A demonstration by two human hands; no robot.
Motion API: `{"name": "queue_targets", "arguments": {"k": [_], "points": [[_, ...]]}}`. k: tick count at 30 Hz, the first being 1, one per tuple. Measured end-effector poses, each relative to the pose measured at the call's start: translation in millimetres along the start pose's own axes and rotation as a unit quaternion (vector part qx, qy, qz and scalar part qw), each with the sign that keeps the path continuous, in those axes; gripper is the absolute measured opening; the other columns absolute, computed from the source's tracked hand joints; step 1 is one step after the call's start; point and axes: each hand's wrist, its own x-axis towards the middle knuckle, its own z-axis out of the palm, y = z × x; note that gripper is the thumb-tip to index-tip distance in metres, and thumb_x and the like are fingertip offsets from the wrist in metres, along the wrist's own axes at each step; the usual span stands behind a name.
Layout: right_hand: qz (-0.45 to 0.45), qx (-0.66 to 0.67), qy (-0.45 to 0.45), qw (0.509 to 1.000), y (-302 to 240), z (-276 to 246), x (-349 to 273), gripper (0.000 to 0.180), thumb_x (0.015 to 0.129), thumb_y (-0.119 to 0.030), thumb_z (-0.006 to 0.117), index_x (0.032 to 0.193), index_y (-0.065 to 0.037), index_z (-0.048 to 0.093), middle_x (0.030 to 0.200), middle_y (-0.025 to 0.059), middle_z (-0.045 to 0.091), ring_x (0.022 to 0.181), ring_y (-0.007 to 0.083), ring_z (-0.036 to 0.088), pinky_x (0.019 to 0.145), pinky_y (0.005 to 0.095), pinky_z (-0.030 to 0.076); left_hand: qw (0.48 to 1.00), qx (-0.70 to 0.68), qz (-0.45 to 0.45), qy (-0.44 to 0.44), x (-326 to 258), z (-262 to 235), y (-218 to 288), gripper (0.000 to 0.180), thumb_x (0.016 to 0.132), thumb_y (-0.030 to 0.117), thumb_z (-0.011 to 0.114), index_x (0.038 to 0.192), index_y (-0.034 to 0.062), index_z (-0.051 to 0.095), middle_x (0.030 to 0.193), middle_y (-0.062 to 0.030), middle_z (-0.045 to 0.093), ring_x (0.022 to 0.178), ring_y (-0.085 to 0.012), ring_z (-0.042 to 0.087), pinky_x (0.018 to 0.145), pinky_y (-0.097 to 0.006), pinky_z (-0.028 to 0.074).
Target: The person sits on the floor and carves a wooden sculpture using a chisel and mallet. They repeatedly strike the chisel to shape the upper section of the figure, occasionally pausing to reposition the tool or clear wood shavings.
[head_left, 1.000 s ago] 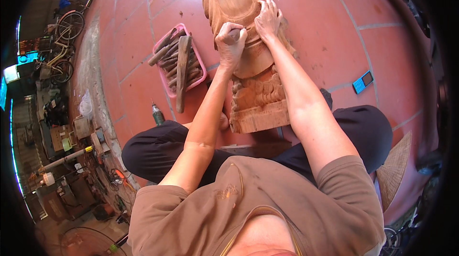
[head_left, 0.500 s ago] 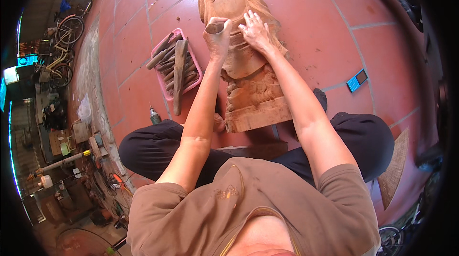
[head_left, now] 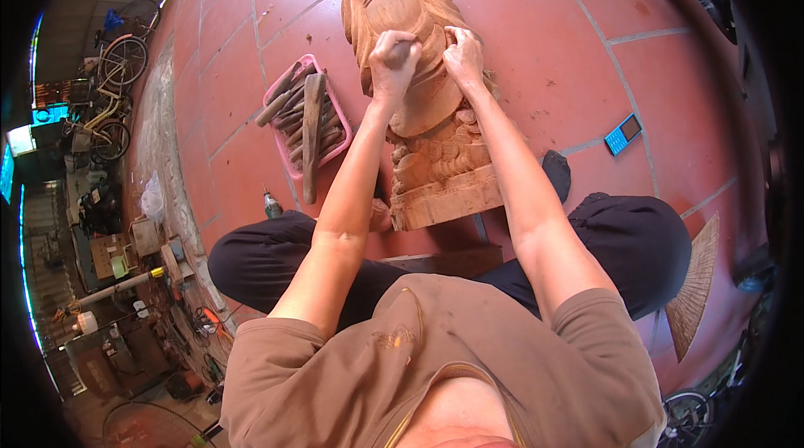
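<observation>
A large carved wooden figure point(head_left: 423, 109) lies on the tiles in front of me, its base toward my crossed legs. My left hand point(head_left: 390, 71) is wrapped round a wooden-handled carving tool point(head_left: 401, 54); the rounded butt of its handle shows above the fist, and the blade is hidden. Against the right side of the figure's middle rests my right hand point(head_left: 465, 59), its fingers curled in. Whether those fingers pinch anything, I cannot make out.
To the left stands a pink basket point(head_left: 346, 135) of wooden-handled tools, with a long wooden piece point(head_left: 312, 134) across it. A screwdriver-like tool point(head_left: 271, 204) lies by my left knee. A blue phone point(head_left: 622, 135) and a woven hat point(head_left: 693, 293) are on the right.
My right hand has gone from spread flat on the carving to curled, shifting slightly right. My left hand has moved a little right and down, still gripping the tool. The figure has shifted slightly left.
</observation>
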Motion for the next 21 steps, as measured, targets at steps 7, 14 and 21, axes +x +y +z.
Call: {"name": "queue_targets", "arguments": {"k": [7,14,21], "points": [[0.100,-0.052,-0.068,0.991,10.6,1.4,7.3,0.023,0.085,-0.013,0.056,0.105,-0.014,0.068,0.113,0.0096,0.064,0.114,0.0320,0.055,0.090,0.0462,0.049,0.974,-0.095,-0.172,-0.116,30.2,-17.7,18.7,0.009,0.079,0.003,0.073,0.085,0.0055,0.066,0.080,-0.0006,0.068,0.076,-0.0105,0.064,0.071,-0.026,0.051],[0.104,-0.055,-0.042,0.992,-3.1,4.5,3.7,0.023,0.085,-0.013,0.056,0.105,-0.014,0.069,0.114,0.0095,0.063,0.115,0.0314,0.055,0.092,0.0477,0.048,0.978,-0.028,-0.047,-0.202,67.1,14.1,-7.6,0.015,0.081,0.007,0.075,0.094,0.0061,0.067,0.085,-0.0039,0.069,0.080,-0.0127,0.065,0.075,-0.028,0.053],[0.093,-0.053,-0.048,0.993,7.8,1.8,2.5,0.029,0.084,-0.011,0.057,0.110,-0.012,0.068,0.117,0.0113,0.062,0.116,0.0323,0.055,0.095,0.0466,0.047,0.959,-0.031,0.022,-0.281,48.9,-11.2,0.5,0.018,0.079,0.007,0.074,0.093,0.0037,0.064,0.091,-0.0097,0.067,0.086,-0.0183,0.066,0.079,-0.031,0.051]]}}
